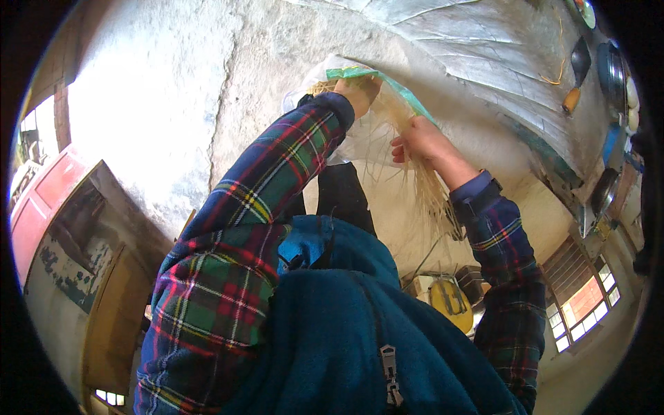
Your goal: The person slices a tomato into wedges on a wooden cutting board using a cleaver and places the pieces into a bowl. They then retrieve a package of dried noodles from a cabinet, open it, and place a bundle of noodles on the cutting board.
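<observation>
A clear plastic bag [358,148] with a green printed band hangs before me, and pale dry straw-like stalks show at its mouth. My left hand [359,95] is at the band, against the bag and the stalks; its fingertips are partly hidden, so its hold cannot be told. Lower and to the right, my right hand [423,139] is closed around a bundle of long dry stalks [430,199], beside the end of the green band. The loose ends of the bundle hang down below this hand, near my right cuff.
Grey sheeting [477,57] lies at the upper right, with a black ladle with a wooden handle [572,98] and dark pans [611,72] along the edge. A yellow object [451,306] and boxes are at the lower right. Wooden furniture [111,321] stands at left.
</observation>
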